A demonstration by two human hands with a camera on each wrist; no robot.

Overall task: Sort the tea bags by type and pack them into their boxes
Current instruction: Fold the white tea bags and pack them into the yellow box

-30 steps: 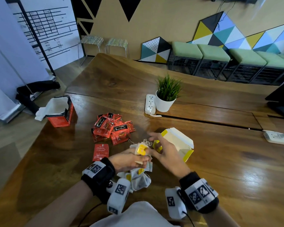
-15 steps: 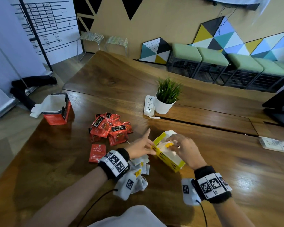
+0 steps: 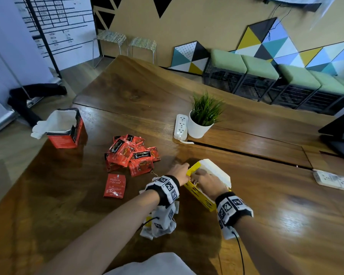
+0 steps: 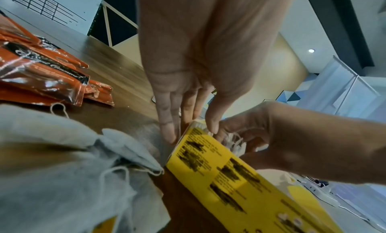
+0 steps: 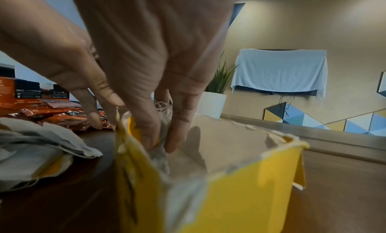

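The open yellow box (image 3: 201,195) (image 5: 240,187) stands tilted on the wooden table before me. My right hand (image 3: 203,177) (image 5: 162,142) reaches inside it, pinching a white tea bag (image 5: 160,134) with its string bunched above. My left hand (image 3: 180,171) (image 4: 188,129) pinches the box's left wall (image 4: 229,170), fingers outside and thumb at the rim. More white tea bags (image 3: 163,225) (image 4: 62,154) lie in a heap under my left wrist. A pile of red tea packets (image 3: 131,155) (image 4: 37,71) lies to the left, with one single red packet (image 3: 115,185) nearer. The open red box (image 3: 68,133) stands at the far left.
A potted plant (image 3: 199,128) and a white power strip (image 3: 180,127) stand behind the yellow box. A second power strip (image 3: 332,179) lies at the right, below a dark monitor base (image 3: 340,135). The table's left edge runs close to the red box.
My right hand carried a white tea bag from above the heap down into the yellow box. My left hand let go of the bag and took hold of the box's left wall.
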